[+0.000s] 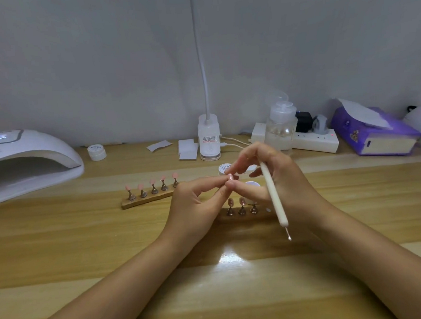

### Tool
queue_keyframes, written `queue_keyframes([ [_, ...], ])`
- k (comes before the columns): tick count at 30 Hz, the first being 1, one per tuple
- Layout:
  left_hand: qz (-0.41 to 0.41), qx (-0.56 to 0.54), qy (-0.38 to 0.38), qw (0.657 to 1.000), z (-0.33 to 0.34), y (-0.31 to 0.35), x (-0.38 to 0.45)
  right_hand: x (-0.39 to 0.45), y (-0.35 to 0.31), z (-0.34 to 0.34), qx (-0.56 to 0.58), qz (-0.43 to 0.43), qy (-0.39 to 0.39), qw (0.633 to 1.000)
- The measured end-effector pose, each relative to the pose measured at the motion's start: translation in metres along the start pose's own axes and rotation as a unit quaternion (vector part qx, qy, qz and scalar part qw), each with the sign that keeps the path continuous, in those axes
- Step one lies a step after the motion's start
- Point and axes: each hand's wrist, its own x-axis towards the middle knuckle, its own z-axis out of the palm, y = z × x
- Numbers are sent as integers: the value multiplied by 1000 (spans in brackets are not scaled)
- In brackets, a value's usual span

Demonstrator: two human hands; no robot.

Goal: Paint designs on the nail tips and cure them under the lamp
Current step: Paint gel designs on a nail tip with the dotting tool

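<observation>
Two bare hands meet over a glossy wooden table, pinching one small pink nail tip between them.

The left hand and right hand both pinch the smooth, curved nail tip with their fingertips; the right also grips a slim white dotting pen, its metal ball end pointing toward the viewer. Just beyond stand two wooden strips of brass pegs: the far holder carries five pink tips, the near holder is partly hidden. The domed white curing lamp sits far left, well apart, with bare table between.
</observation>
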Motion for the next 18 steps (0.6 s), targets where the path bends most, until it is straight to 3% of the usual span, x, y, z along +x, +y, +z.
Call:
queue_keyframes([
  [9, -27, 4, -15, 1000, -3, 1, 0, 7, -6, -7, 7, -3, 42, 999],
  [18, -34, 40, -49, 997, 0, 0, -1, -23, 8, -42, 10, 71, 89, 993],
])
